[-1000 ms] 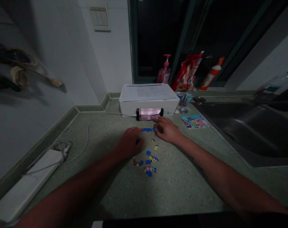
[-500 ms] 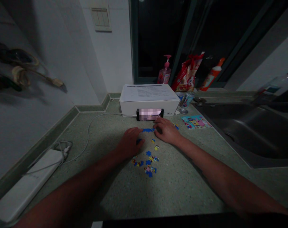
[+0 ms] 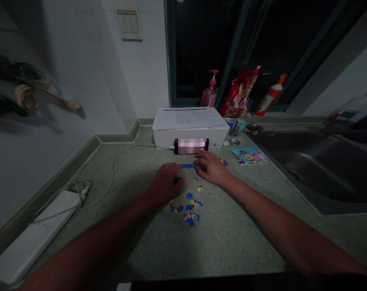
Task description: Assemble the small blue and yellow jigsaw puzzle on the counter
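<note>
A short strip of joined blue jigsaw puzzle pieces (image 3: 188, 166) lies on the counter between my hands. My left hand (image 3: 164, 184) rests palm down, its fingertips at the strip's left end and its thumb spread away; a dark blue piece (image 3: 177, 179) is partly hidden beside that thumb. At the right end, the index finger and thumb of my right hand (image 3: 212, 167) close on the strip, the other fingers curved above. Toward me lie loose jigsaw pieces: a yellow and blue one (image 3: 195, 180), a yellowish one (image 3: 199, 188) and a cluster of several more (image 3: 189, 207).
A phone (image 3: 191, 146) leans against a white box (image 3: 189, 137), its cable running left to a power strip (image 3: 50, 230). More puzzle pieces (image 3: 223, 161) lie behind my right hand, near a colourful picture card (image 3: 250, 155). A metal sink (image 3: 322, 161) is at right.
My right fingers have shifted very slightly left along the strip's end, and more of the pieces behind that hand shows. My left hand has stayed put.
</note>
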### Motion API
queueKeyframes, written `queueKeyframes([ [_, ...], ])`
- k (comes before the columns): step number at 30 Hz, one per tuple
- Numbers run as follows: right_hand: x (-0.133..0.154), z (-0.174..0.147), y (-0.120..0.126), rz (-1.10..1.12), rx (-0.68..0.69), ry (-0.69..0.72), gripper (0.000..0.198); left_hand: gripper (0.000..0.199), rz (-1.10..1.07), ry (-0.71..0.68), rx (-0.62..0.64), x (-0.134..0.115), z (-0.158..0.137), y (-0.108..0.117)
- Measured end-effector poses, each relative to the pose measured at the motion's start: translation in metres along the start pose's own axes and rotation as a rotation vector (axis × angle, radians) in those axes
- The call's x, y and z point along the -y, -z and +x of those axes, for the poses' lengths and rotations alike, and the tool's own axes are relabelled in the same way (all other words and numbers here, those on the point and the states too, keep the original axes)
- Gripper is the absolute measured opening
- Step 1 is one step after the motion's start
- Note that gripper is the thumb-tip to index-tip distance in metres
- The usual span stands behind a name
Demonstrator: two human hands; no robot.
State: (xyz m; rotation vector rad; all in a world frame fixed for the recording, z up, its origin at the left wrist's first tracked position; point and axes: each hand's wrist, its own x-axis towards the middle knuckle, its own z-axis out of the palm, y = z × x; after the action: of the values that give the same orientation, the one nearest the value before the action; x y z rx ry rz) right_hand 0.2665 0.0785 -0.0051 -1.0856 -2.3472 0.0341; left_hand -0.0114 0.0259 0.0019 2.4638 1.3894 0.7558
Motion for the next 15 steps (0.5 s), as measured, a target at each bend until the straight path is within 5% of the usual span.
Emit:
queueKeyframes([
  [15, 0.0024, -0.0071, 0.0039, 0.004, -0.054, -0.046, 0.022, 0.037, -0.035, 0.008, -0.04, -0.0034, 0.0003, 0.0066],
])
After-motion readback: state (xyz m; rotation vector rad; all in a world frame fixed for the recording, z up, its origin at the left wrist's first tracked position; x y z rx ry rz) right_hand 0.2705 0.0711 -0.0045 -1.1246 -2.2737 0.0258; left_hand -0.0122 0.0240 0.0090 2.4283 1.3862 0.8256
